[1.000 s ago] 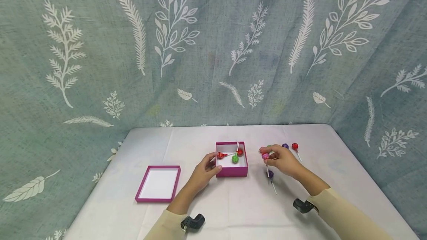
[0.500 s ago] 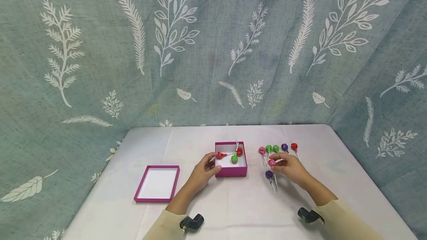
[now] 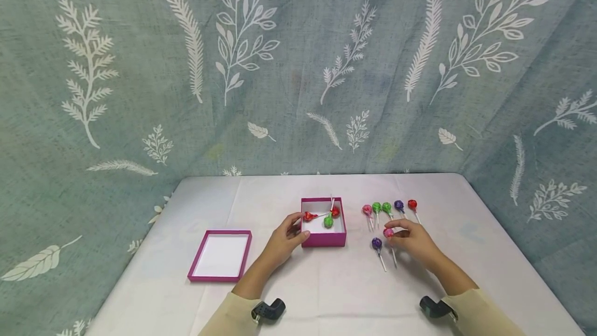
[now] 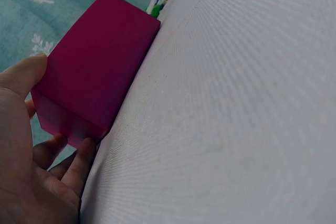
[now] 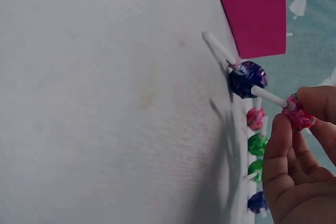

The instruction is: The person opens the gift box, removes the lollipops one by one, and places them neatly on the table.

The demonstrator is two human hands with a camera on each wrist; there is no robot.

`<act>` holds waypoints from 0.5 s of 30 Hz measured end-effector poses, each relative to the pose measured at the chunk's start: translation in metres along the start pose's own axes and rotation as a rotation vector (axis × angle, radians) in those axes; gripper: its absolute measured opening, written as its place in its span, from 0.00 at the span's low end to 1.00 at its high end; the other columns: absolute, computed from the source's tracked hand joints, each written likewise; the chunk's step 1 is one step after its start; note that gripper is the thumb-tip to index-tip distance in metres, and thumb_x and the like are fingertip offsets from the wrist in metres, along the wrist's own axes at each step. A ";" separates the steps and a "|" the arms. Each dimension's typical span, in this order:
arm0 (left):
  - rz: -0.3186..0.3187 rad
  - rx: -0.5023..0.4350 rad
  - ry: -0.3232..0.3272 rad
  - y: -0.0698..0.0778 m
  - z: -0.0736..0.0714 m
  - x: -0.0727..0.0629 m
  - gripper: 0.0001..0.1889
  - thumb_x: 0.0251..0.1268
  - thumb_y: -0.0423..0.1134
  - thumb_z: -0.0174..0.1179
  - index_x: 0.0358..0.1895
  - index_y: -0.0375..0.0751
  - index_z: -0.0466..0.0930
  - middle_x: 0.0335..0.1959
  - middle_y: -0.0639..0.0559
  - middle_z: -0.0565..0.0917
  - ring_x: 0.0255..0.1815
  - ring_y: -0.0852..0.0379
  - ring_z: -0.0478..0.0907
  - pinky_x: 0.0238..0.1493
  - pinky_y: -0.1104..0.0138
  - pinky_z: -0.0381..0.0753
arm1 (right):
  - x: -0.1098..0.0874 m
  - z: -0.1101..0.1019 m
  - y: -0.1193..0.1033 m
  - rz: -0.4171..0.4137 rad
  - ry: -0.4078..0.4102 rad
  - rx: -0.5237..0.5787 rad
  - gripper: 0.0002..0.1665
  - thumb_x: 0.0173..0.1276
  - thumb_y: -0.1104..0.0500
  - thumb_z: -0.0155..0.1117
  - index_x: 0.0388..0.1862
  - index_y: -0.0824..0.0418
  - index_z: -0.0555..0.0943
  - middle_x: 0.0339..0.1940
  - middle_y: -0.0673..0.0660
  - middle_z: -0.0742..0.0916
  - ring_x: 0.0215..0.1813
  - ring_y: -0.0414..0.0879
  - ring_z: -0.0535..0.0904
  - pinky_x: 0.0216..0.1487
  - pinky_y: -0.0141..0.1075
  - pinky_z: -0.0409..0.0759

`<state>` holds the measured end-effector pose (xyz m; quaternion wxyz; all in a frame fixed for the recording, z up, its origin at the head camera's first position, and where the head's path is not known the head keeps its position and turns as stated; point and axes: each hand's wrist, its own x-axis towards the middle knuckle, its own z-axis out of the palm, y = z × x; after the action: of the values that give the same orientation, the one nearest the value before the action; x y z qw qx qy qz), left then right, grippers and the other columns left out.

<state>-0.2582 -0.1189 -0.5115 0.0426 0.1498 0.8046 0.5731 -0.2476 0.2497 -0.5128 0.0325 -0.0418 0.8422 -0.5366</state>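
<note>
My right hand (image 3: 412, 240) pinches a pink-wrapped lollipop (image 3: 388, 232) by its head, between thumb and fingertips. In the right wrist view that lollipop (image 5: 298, 115) is raised, its white stick pointing across a purple lollipop (image 5: 248, 80) that lies on the cloth. My left hand (image 3: 284, 240) grips the near left corner of a magenta box (image 3: 324, 240), thumb at the front and fingers along the side, as the left wrist view of the box (image 4: 100, 61) shows. Inside the open box lie two red lollipops (image 3: 335, 212) and a green one (image 3: 328, 221).
A back row on the white-covered table (image 3: 298, 294) holds a pink lollipop (image 3: 367, 210), two green ones (image 3: 386, 207), a purple one (image 3: 398, 205) and a red one (image 3: 412, 204). The box's lid (image 3: 220, 256) lies inside up at the left. A patterned curtain (image 3: 298, 66) hangs behind.
My right hand has moved right and toward me with the pink lollipop, uncovering the back row and the near purple lollipop. My left hand and the box have stayed in place.
</note>
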 end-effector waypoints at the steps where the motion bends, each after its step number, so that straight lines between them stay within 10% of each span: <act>1: -0.003 0.001 0.001 -0.003 0.000 0.002 0.32 0.66 0.43 0.64 0.71 0.40 0.64 0.70 0.34 0.64 0.67 0.37 0.66 0.64 0.52 0.69 | 0.000 0.000 0.001 0.007 0.001 -0.006 0.23 0.58 0.67 0.71 0.54 0.67 0.80 0.43 0.61 0.86 0.40 0.47 0.82 0.37 0.37 0.80; 15: 0.011 0.003 0.043 -0.037 0.006 0.014 0.32 0.63 0.51 0.66 0.69 0.53 0.67 0.70 0.41 0.67 0.67 0.43 0.68 0.65 0.56 0.70 | -0.002 0.005 0.008 0.066 0.024 -0.100 0.20 0.59 0.66 0.71 0.51 0.65 0.81 0.40 0.56 0.86 0.37 0.46 0.80 0.32 0.37 0.80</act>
<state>-0.2769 -0.1206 -0.5465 0.0220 0.1419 0.8054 0.5751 -0.2452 0.2488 -0.5223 0.0382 -0.0091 0.8691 -0.4931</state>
